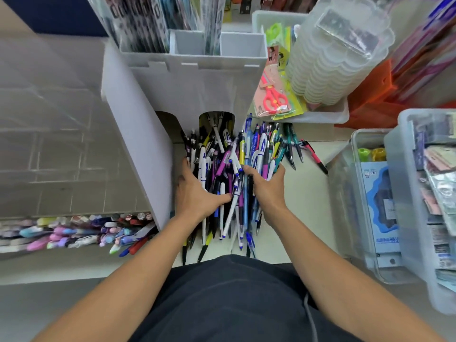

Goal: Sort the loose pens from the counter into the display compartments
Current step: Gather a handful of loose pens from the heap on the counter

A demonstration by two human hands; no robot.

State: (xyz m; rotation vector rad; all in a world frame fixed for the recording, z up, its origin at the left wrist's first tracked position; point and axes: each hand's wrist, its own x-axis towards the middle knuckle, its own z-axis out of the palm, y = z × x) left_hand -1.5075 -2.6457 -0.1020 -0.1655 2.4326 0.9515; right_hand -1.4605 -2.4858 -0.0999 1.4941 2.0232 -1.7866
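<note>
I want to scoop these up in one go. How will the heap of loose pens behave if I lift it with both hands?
Probably shifty: the pen pile is smooth, round barrels crossing at many angles, so some will likely slide out. The left hand and right hand only flank it. Strays like the pink pen may roll.

Left: I see white display stand walling the pen pile | Right: bare counter passable to clear bins | Ahead: arched opening pen-clogged; scissors tray beside.

Left hand and right hand pressing into a heap of loose pens on the counter, pens spilling from a white display stand, packaged scissors lying nearby
</note>
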